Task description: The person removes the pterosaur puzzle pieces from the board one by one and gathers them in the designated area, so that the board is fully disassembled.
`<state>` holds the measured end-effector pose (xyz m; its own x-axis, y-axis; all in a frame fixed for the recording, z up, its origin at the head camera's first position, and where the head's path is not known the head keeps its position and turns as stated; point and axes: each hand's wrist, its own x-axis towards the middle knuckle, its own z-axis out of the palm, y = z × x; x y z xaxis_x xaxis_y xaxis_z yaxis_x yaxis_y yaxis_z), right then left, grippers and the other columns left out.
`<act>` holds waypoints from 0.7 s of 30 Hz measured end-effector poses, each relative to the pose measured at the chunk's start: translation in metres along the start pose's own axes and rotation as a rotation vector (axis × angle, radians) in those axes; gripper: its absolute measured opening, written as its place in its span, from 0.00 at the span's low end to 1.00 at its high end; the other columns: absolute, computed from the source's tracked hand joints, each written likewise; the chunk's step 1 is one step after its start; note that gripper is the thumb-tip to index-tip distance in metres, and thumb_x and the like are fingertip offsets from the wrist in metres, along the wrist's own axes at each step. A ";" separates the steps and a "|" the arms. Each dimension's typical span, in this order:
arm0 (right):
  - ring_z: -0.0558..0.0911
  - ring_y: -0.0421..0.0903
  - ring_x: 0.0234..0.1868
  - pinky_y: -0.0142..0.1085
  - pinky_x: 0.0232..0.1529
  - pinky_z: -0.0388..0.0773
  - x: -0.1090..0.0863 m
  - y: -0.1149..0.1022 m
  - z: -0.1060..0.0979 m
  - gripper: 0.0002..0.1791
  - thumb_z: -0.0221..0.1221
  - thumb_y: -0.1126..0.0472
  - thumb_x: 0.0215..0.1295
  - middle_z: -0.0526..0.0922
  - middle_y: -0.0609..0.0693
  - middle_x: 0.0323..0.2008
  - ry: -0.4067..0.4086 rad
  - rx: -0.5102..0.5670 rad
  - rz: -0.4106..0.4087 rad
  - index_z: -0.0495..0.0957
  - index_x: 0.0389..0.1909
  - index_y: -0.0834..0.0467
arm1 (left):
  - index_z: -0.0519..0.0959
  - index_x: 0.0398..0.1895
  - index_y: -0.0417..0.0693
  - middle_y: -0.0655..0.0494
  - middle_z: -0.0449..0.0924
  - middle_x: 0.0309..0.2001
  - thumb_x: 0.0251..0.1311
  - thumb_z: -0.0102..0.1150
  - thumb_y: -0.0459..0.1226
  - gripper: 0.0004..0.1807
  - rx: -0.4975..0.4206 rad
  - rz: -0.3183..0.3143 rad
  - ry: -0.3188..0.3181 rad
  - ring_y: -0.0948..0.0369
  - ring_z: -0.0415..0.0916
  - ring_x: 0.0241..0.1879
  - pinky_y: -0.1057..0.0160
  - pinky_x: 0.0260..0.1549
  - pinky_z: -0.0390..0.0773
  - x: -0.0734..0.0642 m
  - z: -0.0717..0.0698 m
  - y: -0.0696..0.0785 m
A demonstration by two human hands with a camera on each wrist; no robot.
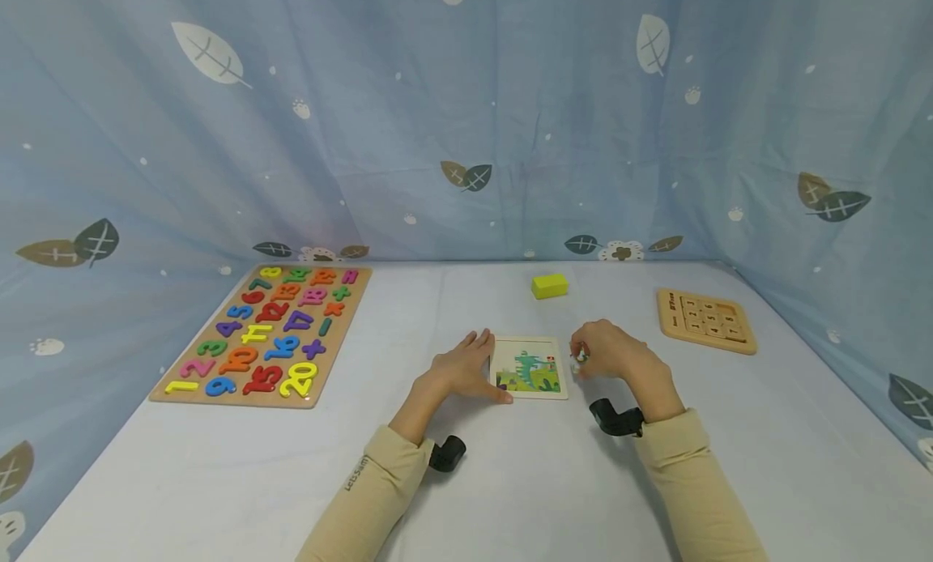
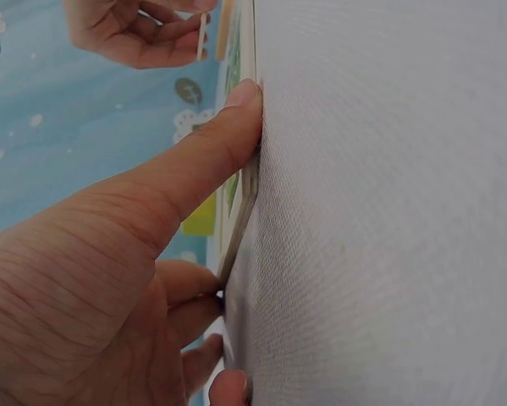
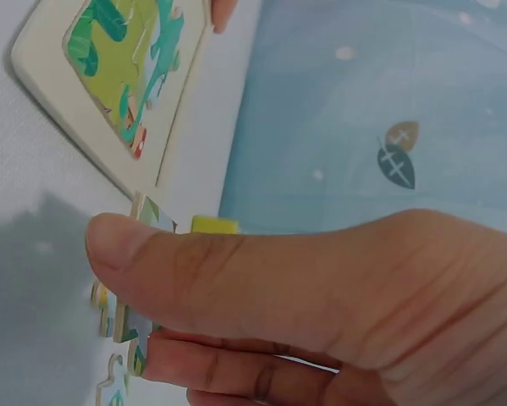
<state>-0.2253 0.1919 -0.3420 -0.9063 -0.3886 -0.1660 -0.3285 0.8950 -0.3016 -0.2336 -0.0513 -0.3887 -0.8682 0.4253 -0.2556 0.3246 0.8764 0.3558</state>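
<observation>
Number board point(image 1: 323, 369) lies left on the bench point(image 1: 240, 473). The left hand point(image 1: 462, 371), fingers spread wide, touches the left edge of a dinosaur puzzle point(image 1: 528, 372) at centre. A yellow block point(image 1: 550, 286) sits far behind it. Right of it, the right hand point(image 1: 607, 350) pinches jigsaw pieces point(image 3: 137, 326), probably several, partly hidden.

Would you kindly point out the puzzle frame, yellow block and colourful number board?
Puzzle frame point(image 3: 77, 106): right wrist view, cream rim.
Yellow block point(image 1: 550, 286): head view, visible middle.
Colourful number board point(image 1: 350, 303): head view, bare right margin.
</observation>
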 end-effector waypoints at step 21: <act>0.72 0.44 0.27 0.35 0.28 0.69 0.008 0.008 0.012 0.10 0.70 0.70 0.43 0.79 0.52 0.31 -0.016 0.018 0.062 0.79 0.27 0.59 | 0.46 0.77 0.48 0.56 0.40 0.78 0.47 0.67 0.61 0.60 -0.005 -0.002 -0.004 0.56 0.37 0.78 0.39 0.66 0.58 -0.001 0.001 -0.002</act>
<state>-0.2317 0.1931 -0.3567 -0.9205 -0.3361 -0.1993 -0.2671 0.9135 -0.3068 -0.2334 -0.0530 -0.3898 -0.8673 0.4246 -0.2597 0.3210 0.8759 0.3602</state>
